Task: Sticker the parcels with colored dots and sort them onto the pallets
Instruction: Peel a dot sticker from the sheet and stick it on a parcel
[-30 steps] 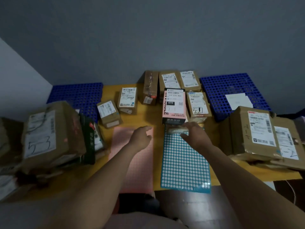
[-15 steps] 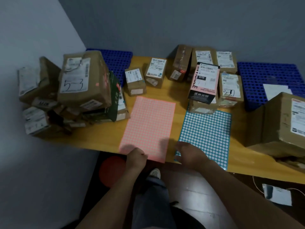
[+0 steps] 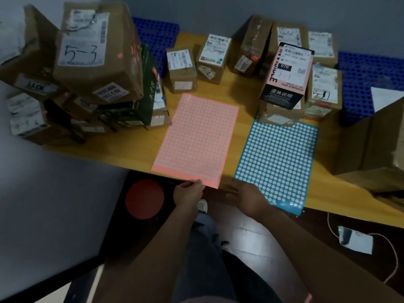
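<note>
Since the earlier frame the right hand has left the near left corner of the blue sticker sheet and now sits at the table's near edge, between the two sheets. It is blurred, so whether it grasps anything cannot be told. The left hand remains at the near edge of the pink sticker sheet and pinches that edge between thumb and fingers. The pink sheet lies flat on the table, its near edge at the table's near edge. The blue sheet lies just to its right, apart from it, with its near corner overhanging the table. The blue sheet's far left corner meets a brown parcel that carries a pink-and-black box. Further parcels stand behind and to the right of that stack. Two small parcels stand side by side beyond the pink sheet. At far left a heap of parcels is topped by a large parcel marked 5-3, with a green box beside it. A large carton occupies the right edge. Blue pallets show at far left and far right. A red stool stands on the floor near the left hand.
</note>
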